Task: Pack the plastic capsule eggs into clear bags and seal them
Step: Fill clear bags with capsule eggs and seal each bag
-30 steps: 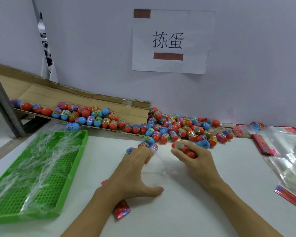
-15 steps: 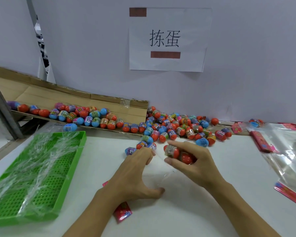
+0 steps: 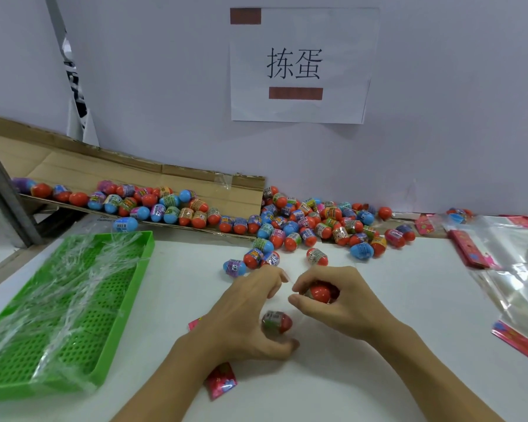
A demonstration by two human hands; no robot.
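A white table fills the lower view, backed by a pale wall carrying a paper sign printed with two dark characters and two brown bars. At the left a flattened cardboard sheet slopes down toward the table, with a row of capsule eggs lying along its lower edge. A green perforated tray sits on the table's left side, draped in crinkled clear film. On the right lies a stack of clear bags with red and pink printed headers. Against the wall, between cardboard and bags, spreads the pile of capsule eggs, mostly red halves joined to blue, green or purple ones, with a few strays nearer the hands. The left hand rests at the table's centre, fingers curled and thumb stretched along the surface, pinching the thin film of a clear bag whose red header shows below the wrist. One red-ended egg lies inside that bag, just beside the left thumb. The right hand is close beside the left, its fingers curled round a red egg at the bag's mouth; whether it holds more than one cannot be told.
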